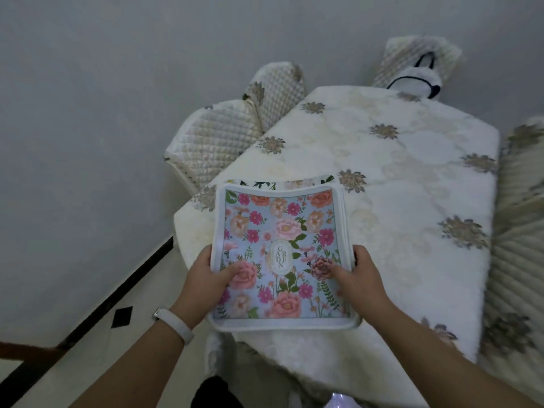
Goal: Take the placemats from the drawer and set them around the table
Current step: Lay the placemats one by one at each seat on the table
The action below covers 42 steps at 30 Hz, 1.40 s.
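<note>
Several placemats (279, 231) (stacked) — between fingers (234, 271)

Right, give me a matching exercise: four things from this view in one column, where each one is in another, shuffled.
1 placemat stack
2 wristband
3 quilted chair
4 black diamond tile

A set in the floor
B gripped by left hand and right hand
C beside the table
D round the left wrist

Pairs: 1-B, 2-D, 3-C, 4-A
</note>
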{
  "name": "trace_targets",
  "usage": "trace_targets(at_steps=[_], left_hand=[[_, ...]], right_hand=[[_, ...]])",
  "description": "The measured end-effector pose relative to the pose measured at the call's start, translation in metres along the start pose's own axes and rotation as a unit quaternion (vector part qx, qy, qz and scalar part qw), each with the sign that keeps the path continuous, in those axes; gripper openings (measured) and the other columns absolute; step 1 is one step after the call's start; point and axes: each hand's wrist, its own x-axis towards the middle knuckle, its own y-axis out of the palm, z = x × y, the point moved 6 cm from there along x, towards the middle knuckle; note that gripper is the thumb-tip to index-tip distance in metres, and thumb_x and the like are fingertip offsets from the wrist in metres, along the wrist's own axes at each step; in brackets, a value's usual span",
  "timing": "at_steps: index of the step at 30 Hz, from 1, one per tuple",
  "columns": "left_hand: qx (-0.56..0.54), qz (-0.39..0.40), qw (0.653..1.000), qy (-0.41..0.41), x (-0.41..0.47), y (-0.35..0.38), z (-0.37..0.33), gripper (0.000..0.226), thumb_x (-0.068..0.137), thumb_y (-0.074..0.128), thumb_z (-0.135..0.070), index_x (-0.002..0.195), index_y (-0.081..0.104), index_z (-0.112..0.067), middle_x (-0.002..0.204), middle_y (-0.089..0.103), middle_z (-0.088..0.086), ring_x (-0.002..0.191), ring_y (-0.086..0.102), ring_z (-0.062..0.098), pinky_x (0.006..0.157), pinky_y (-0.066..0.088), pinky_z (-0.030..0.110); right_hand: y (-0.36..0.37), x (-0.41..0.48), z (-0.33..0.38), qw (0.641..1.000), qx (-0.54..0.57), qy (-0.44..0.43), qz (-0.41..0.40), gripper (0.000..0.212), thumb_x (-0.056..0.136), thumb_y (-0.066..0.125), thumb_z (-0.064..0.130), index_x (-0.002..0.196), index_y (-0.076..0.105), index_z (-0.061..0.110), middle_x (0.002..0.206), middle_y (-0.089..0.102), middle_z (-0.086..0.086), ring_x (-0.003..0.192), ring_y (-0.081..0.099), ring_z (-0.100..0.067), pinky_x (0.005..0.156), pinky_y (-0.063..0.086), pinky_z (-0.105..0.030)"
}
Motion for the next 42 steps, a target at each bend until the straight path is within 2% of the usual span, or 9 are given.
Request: trace_targets(at_steps=[6,11,16,19,23,29,33,38,42], left_hand=[[0.049,0.118,0.992,0.004,0.074,0.018,0.007,0.032,0.083,0.079,-0.024,0.111,0.064,-0.027,0.094,0.075,-0.001,0.077,0.073,0.006,0.058,0.056,0.016],[0.070,0.191,0.979,0.020,0.137,0.008,0.005,0.028,0.085,0.077,-0.022,0.109,0.063,-0.029,0.092,0.075,0.003,0.078,0.073,0.018,0.060,0.058,0.024],[0.067,0.264,0.962,0.036,0.180,0.004,0.012,0.028,0.087,0.075,-0.023,0.108,0.061,-0.034,0.096,0.074,0.001,0.082,0.073,0.016,0.062,0.059,0.024],[0.066,0.297,0.952,0.034,0.197,0.009,0.013,0.027,0.087,0.075,-0.022,0.109,0.062,-0.029,0.096,0.073,0.003,0.082,0.073,0.017,0.062,0.058,0.024],[0.056,0.336,0.939,0.037,0.204,0.025,0.016,0.027,0.088,0.074,-0.018,0.110,0.063,-0.029,0.096,0.073,-0.003,0.080,0.072,0.006,0.062,0.056,0.020],[0.095,0.358,0.928,0.026,0.211,0.046,0.033,0.022,0.092,0.069,-0.020,0.110,0.059,-0.028,0.093,0.070,-0.007,0.074,0.068,-0.001,0.056,0.051,0.012],[0.120,0.353,0.927,0.026,0.218,0.050,0.038,0.020,0.093,0.068,-0.024,0.105,0.056,-0.033,0.095,0.069,-0.008,0.084,0.067,0.007,0.061,0.049,0.018],[0.146,0.333,0.931,-0.004,0.221,0.045,0.053,0.020,0.093,0.067,-0.026,0.108,0.054,-0.029,0.097,0.067,-0.006,0.085,0.067,0.012,0.060,0.049,0.020],[0.156,0.303,0.938,-0.054,0.220,0.034,0.072,0.028,0.095,0.064,-0.026,0.117,0.047,-0.026,0.101,0.065,-0.004,0.085,0.069,0.017,0.064,0.056,0.031]], right_hand=[[0.009,0.000,-0.020,0.993,-0.003,0.068,-0.100,0.034,0.078,0.076,0.039,0.096,0.048,0.040,0.091,0.067,0.010,0.068,0.068,0.001,0.046,0.055,-0.024],[0.043,0.002,-0.017,0.978,0.008,0.111,-0.178,0.034,0.078,0.077,0.040,0.094,0.048,0.040,0.089,0.067,0.011,0.066,0.068,0.003,0.045,0.053,-0.021],[0.074,-0.002,-0.010,0.963,-0.016,0.133,-0.236,0.033,0.080,0.075,0.039,0.096,0.047,0.036,0.090,0.067,0.009,0.066,0.068,0.002,0.044,0.051,-0.017],[0.084,-0.010,-0.012,0.950,-0.026,0.155,-0.271,0.033,0.082,0.073,0.038,0.103,0.047,0.035,0.092,0.066,0.009,0.069,0.069,-0.007,0.049,0.054,-0.022],[0.085,-0.019,-0.018,0.934,-0.037,0.181,-0.305,0.031,0.085,0.070,0.034,0.106,0.047,0.031,0.090,0.066,0.009,0.063,0.068,-0.004,0.047,0.055,-0.026],[0.086,-0.019,-0.037,0.930,-0.057,0.217,-0.292,0.032,0.090,0.067,0.033,0.111,0.045,0.024,0.093,0.063,0.006,0.069,0.068,-0.010,0.047,0.053,-0.023],[0.089,-0.013,-0.049,0.927,-0.081,0.233,-0.282,0.032,0.090,0.067,0.036,0.107,0.045,0.020,0.093,0.062,0.004,0.070,0.067,-0.013,0.052,0.055,-0.028],[0.090,-0.003,-0.065,0.927,-0.107,0.254,-0.255,0.031,0.090,0.066,0.037,0.107,0.045,0.020,0.091,0.063,0.004,0.065,0.069,-0.014,0.061,0.059,-0.036],[0.088,-0.003,-0.081,0.928,-0.090,0.275,-0.234,0.034,0.087,0.069,0.042,0.103,0.047,0.022,0.090,0.065,0.005,0.055,0.067,-0.003,0.048,0.051,-0.021]])
